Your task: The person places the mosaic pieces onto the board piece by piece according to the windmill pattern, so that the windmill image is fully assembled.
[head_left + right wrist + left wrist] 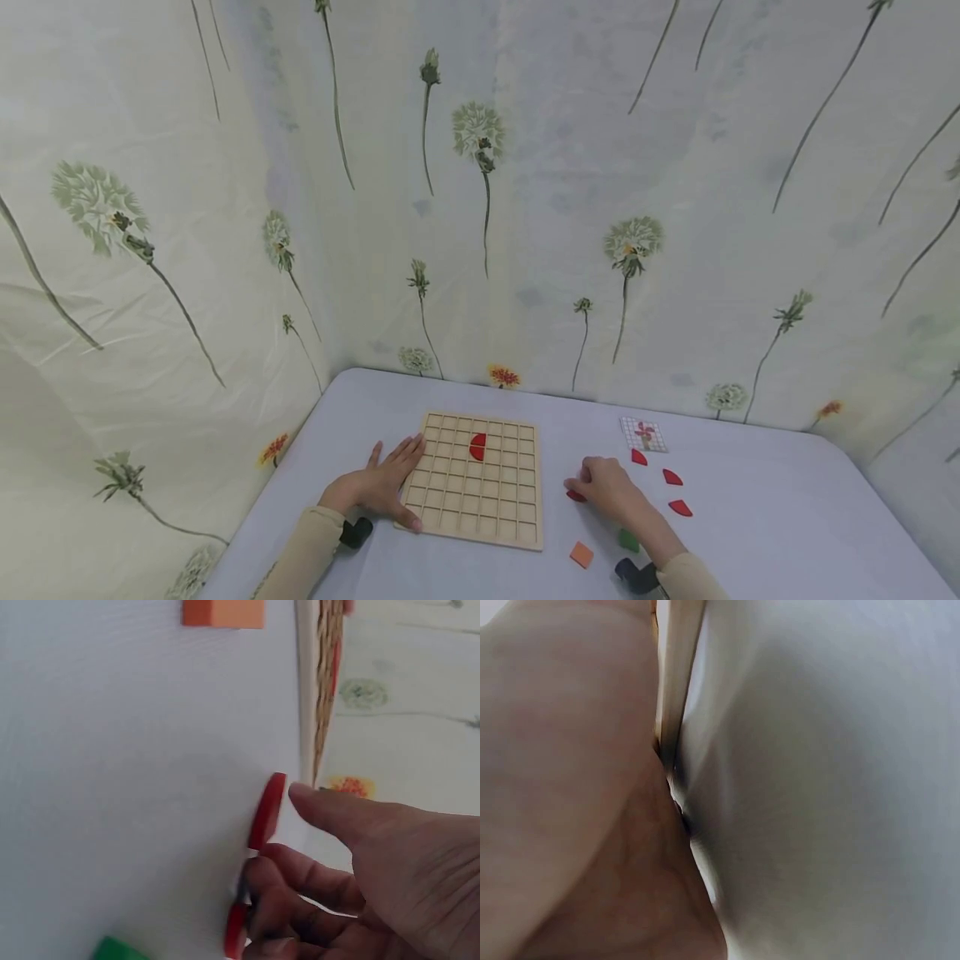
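A wooden grid board [468, 504] lies on the table with two red quarter-circle pieces, one [478, 439] just above the other [477, 453], in its upper cells. My left hand [382, 482] rests along the board's left edge with fingers spread, thumb by the near corner. The left wrist view shows little but that hand [562, 787] and the board's side [679, 675]. To the right of the board, my right hand [609, 487] pinches another red piece [576, 496] low at the table. In the right wrist view this piece [267, 814] is tilted between thumb and forefinger.
Three loose red pieces [638, 457] [672, 477] [680, 507] lie beyond and right of my right hand. A gridded pattern card [643, 435] is farther back. Nearer me are an orange square [581, 555] and a green piece [628, 541]. Flowered cloth [540, 250] hangs behind the table.
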A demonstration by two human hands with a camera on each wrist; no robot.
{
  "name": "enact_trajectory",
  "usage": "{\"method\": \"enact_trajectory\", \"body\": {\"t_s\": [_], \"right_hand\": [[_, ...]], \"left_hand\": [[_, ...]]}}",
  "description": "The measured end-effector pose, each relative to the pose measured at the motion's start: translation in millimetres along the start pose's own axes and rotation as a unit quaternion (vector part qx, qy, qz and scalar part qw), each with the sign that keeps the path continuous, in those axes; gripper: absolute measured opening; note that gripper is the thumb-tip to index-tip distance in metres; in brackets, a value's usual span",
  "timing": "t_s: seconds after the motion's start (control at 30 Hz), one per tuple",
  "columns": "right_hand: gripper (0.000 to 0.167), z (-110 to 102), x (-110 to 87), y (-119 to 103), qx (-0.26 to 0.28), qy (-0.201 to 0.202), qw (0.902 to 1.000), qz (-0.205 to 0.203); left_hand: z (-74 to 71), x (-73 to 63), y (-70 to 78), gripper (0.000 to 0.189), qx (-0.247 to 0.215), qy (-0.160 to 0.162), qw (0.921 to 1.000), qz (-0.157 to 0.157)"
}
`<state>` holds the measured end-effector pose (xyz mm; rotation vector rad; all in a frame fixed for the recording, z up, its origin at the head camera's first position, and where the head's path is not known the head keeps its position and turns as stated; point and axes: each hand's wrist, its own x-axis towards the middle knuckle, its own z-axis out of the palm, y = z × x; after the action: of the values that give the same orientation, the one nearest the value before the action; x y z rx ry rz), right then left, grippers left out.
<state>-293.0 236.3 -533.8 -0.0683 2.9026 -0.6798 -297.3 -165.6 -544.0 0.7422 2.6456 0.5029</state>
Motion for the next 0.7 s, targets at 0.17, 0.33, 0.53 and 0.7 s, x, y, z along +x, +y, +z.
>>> {"method": "enact_trajectory", "body": {"t_s": [0.17, 0.33, 0.53, 0.7], "right_hand": [[0.02, -11.8, -3.4, 1.4, 0.005, -0.028, 0.9981, -0.055], [0.023, -24.7, -7.3, 4.0, -0.017, -0.082, 0.985, -0.151], [0.027, -24.5, -5.0, 7.4, -0.036, -0.121, 0.9767, -0.173], [0.025, -19.7, -1.3, 10.1, -0.038, -0.112, 0.9771, -0.176]], "left_hand": [[-0.1, 0.7, -1.0, 0.134, -0.005, 0.002, 1.0, 0.003], [0.7, 2.1, -3.2, 0.134, 0.0, 0.005, 1.0, 0.002], [1.6, 2.4, -4.1, 0.135, 0.004, 0.003, 1.0, -0.003], [1.5, 2.0, -2.6, 0.134, 0.0, 0.003, 1.0, -0.003]]}}
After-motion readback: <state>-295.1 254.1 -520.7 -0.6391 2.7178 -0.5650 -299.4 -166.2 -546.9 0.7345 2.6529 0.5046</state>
